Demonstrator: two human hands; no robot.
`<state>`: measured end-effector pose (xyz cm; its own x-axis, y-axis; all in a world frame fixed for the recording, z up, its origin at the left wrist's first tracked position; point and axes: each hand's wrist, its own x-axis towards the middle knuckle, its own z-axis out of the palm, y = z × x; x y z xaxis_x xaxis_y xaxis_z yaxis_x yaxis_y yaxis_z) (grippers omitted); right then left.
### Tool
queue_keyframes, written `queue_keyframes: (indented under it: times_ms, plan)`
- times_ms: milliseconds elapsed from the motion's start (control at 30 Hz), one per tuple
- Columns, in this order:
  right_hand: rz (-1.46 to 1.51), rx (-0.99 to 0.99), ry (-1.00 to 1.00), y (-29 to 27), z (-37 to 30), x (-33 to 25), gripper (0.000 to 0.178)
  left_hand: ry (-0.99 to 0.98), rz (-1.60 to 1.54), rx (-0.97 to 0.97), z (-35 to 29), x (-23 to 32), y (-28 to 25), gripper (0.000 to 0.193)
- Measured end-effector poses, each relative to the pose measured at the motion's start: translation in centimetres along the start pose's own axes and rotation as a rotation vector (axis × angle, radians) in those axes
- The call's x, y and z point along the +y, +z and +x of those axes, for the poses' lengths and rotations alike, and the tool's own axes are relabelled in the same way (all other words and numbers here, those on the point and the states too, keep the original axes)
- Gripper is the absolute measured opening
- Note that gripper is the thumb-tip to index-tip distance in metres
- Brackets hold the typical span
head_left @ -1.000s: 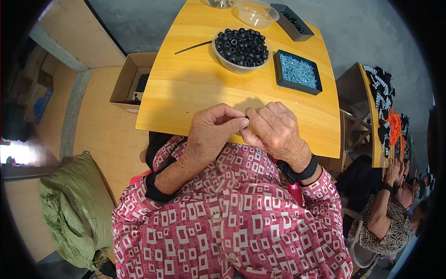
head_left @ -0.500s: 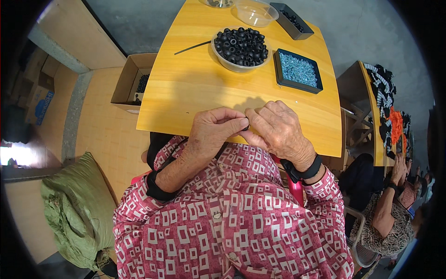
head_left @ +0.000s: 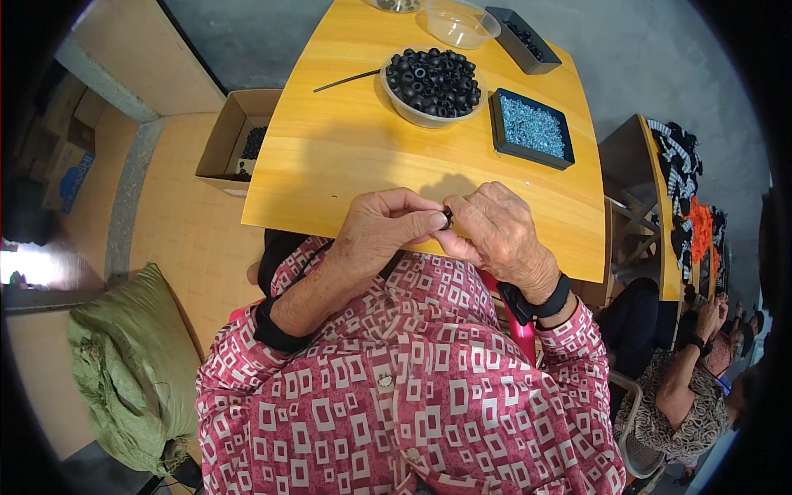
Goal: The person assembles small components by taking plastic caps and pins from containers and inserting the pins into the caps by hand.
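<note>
A small round black piece [head_left: 446, 218] sits between my fingertips, above the near edge of the yellow table [head_left: 322, 177]. My left hand [head_left: 388, 224] pinches it between thumb and finger. From the other side my right hand [head_left: 497, 231] grips it too, fingers curled. Part of the piece is covered by the fingers. Beyond my hands stands a clear plastic bowl [head_left: 429, 121] heaped with black hollow caps [head_left: 433, 76] of similar colour. A thin black rod [head_left: 346, 81] leans out past the bowl's left side.
Right of the bowl lies a black tray [head_left: 535, 157] of pale blue beads [head_left: 532, 124]. Behind are an empty clear bowl [head_left: 462, 25] and another black tray [head_left: 521, 45]. A cardboard box [head_left: 219, 148] and green sack [head_left: 132, 363] stand left. Another person [head_left: 676, 388] sits at right.
The black piece shows more between my fingertips than before. My hands have barely shifted and keep their pinch. At right, the other person's hands have moved lower.
</note>
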<state>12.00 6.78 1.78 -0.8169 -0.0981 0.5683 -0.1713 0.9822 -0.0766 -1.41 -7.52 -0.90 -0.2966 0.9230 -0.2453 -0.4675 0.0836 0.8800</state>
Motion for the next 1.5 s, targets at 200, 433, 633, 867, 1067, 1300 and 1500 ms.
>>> queue_keyframes:
  times_ms: [200,433,633,867,1067,1300,1500]
  plan:
    - [0.02,-0.001,0.034,0.2,-0.3,0.1,0.023,-0.018,-0.052,0.009,0.1,-0.2,0.1,0.019]
    - [0.068,-0.017,0.013,0.8,0.5,-0.4,0.022,0.18,-0.024,0.101,1.2,-0.7,0.9,0.033]
    - [0.097,0.018,0.013,1.2,1.0,-0.5,0.02,0.15,0.034,0.072,1.0,-0.2,0.5,0.034]
    - [-0.004,-0.109,0.038,-0.2,1.0,-0.3,0.019,0.265,0.164,0.018,0.1,-0.1,0.0,0.014]
    - [-0.087,-0.19,0.081,-0.6,1.2,-0.9,0.02,0.243,0.327,0.11,0.0,0.8,0.4,0.013]
    - [0.018,-0.21,0.159,-0.6,1.2,-1.4,0.047,-0.005,0.008,0.015,0.5,0.9,-0.7,0.014]
    - [0.212,0.02,0.185,-0.2,0.8,-0.4,0.047,-0.08,-0.22,0.088,0.4,0.4,-0.2,0.014]
